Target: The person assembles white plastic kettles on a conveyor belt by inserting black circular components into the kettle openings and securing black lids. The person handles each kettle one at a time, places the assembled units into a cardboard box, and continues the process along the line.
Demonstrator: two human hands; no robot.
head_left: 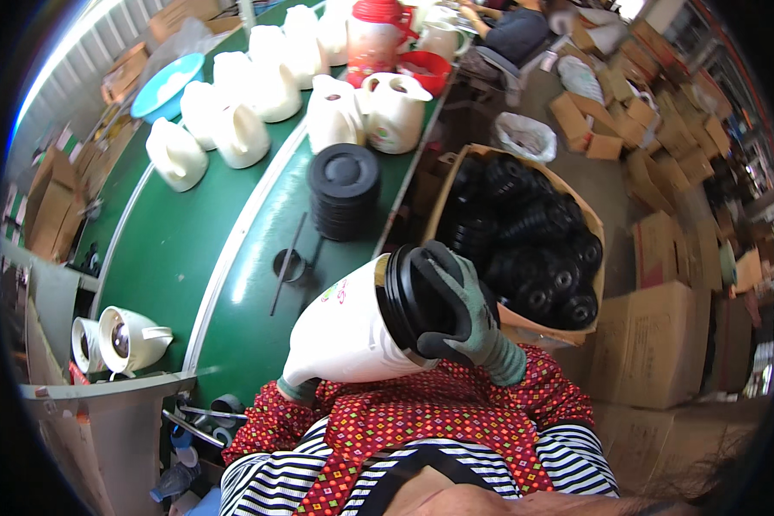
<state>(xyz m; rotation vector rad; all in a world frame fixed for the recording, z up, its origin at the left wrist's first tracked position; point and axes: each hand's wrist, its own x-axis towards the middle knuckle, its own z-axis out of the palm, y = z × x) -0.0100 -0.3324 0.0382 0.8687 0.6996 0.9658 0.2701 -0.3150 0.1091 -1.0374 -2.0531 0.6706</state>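
Observation:
A white thermos jug (pixel 344 335) lies tilted on its side in front of me, its narrow end toward my lower left. My right hand (pixel 460 314), in a grey-green glove, is closed around the black round base (pixel 408 301) at the wide end. The jug's narrow end rests at my left hand (pixel 298 390); only the glove's cuff and edge show, and the jug hides the fingers. Just beyond, a stack of black round bases (pixel 344 193) stands on the green table (pixel 258 249). Beside the stack are a small black ring (pixel 290 266) and a thin dark rod (pixel 287 267).
Several white jugs (pixel 271 77) stand at the far end, near a red jug (pixel 374 39), a red basin (pixel 426 71) and a blue basin (pixel 168 86). To the right, a carton (pixel 514 331) holds black round parts (pixel 525 232). Two jugs (pixel 129 338) lie at left. Cardboard boxes (pixel 645 344) crowd the right.

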